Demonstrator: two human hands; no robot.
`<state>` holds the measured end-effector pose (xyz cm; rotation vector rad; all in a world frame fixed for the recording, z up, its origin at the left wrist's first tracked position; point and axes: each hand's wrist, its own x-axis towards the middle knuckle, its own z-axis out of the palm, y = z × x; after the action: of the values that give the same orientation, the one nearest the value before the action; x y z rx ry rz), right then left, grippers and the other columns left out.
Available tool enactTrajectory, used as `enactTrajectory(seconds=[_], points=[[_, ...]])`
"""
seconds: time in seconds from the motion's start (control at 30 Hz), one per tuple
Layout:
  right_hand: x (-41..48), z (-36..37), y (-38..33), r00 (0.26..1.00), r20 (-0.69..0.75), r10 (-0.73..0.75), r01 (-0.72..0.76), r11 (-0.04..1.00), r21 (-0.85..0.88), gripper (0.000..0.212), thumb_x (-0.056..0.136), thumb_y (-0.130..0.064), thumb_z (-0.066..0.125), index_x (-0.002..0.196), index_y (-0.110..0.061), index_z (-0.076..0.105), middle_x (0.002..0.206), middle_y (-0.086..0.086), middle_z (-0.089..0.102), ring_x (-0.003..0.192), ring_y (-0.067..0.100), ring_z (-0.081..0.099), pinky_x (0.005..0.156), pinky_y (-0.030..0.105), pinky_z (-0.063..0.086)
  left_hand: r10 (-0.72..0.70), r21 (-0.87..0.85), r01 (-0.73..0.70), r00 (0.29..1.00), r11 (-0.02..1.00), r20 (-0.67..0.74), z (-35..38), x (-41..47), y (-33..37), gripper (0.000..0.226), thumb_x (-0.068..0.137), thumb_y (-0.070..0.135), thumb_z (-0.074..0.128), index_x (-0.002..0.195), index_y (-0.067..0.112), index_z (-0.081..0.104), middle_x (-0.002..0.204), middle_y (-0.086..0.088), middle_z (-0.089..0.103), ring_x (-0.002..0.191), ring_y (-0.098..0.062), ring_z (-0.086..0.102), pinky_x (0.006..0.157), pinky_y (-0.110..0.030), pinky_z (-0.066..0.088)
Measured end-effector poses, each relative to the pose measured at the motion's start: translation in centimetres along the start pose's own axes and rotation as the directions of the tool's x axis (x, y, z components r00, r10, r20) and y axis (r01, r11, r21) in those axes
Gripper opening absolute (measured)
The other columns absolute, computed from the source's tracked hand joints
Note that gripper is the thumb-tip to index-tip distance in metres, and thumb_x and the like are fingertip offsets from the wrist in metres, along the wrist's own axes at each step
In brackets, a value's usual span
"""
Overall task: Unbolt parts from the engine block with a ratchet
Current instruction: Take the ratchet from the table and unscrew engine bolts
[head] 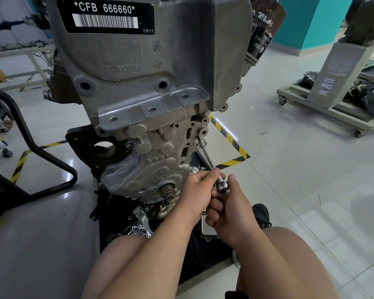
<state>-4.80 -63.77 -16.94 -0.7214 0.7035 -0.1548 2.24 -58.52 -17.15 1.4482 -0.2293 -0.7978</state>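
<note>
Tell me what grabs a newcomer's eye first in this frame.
The grey engine block fills the upper centre, its black label reading *CFB 666660*. Below it, the left hand and right hand grip a ratchet whose extension runs up to the block's right edge.

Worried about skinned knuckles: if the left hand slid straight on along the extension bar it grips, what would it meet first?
Probably the engine block: the left hand points up the extension bar, whose far end sits at the block's right edge. Depth is hard to judge.
</note>
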Motion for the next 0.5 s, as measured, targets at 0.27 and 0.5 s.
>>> enactTrajectory(seconds=[0.27,0.5], points=[[0.1,-0.68,0.45,0.888,-0.11,-0.446,0.297,0.74,-0.603,0.063,0.099,-0.055,0.038,0.046,-0.027,0.06,0.041,-0.008,0.048,0.039,0.008,0.043,0.046,0.026,0.036,0.115,0.025,-0.114,0.993,0.993,-0.035,-0.06,0.56,-0.27,0.034,0.093,0.031,0.06,0.062,0.02,0.069,0.05,0.009,0.055,0.046,-0.006,0.051,0.049,-0.017,0.042],[0.0,-1.02,0.57,0.729,-0.066,-0.682,0.357,0.461,-0.812,0.045,0.09,-0.048,0.057,0.058,-0.023,0.038,0.043,-0.022,0.047,0.042,-0.001,0.042,0.04,0.019,0.026,0.074,0.014,-0.074,0.996,0.997,-0.045,0.11,0.38,-0.13,0.034,0.095,0.031,0.057,0.067,0.029,0.076,0.071,0.011,0.071,0.066,-0.001,0.063,0.066,-0.023,0.045]])
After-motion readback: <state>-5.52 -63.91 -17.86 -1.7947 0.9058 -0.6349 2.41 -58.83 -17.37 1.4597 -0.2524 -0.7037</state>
